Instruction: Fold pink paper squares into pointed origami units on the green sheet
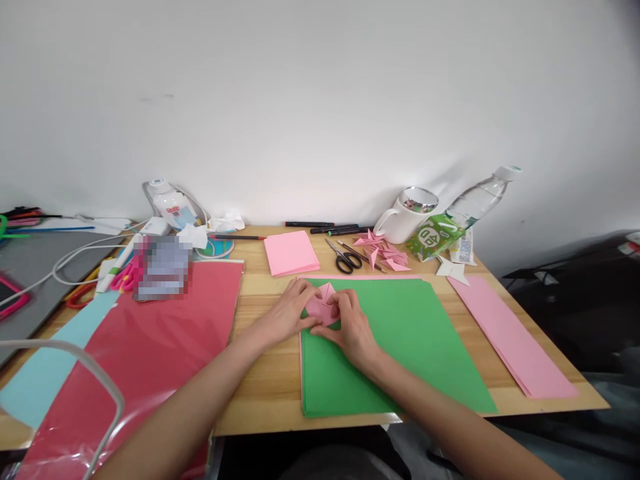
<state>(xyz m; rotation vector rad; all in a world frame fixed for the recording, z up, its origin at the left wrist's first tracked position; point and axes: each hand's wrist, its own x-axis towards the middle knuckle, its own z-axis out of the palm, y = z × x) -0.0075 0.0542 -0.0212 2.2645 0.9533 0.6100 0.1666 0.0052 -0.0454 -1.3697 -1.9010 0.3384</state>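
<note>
Folded pink paper point(323, 311), centre of frame, over green sheet point(400, 340); left hand point(289, 311) and right hand point(354, 327), fingers clamped on its sides (as I see it). Scissors point(344, 263): just right of centre.

The small pink paper point(321, 309), partly folded, is over green paper point(410, 347).

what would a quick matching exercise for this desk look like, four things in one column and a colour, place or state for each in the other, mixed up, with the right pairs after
Things:
1. scissors
2. folded paper
3. large top sheet beneath the hands
4. mug

Descriptions:
A. green
B. white
C. with black handles
D. held between the left hand and the right hand

Right pairs: 1-C, 2-D, 3-A, 4-B
</note>
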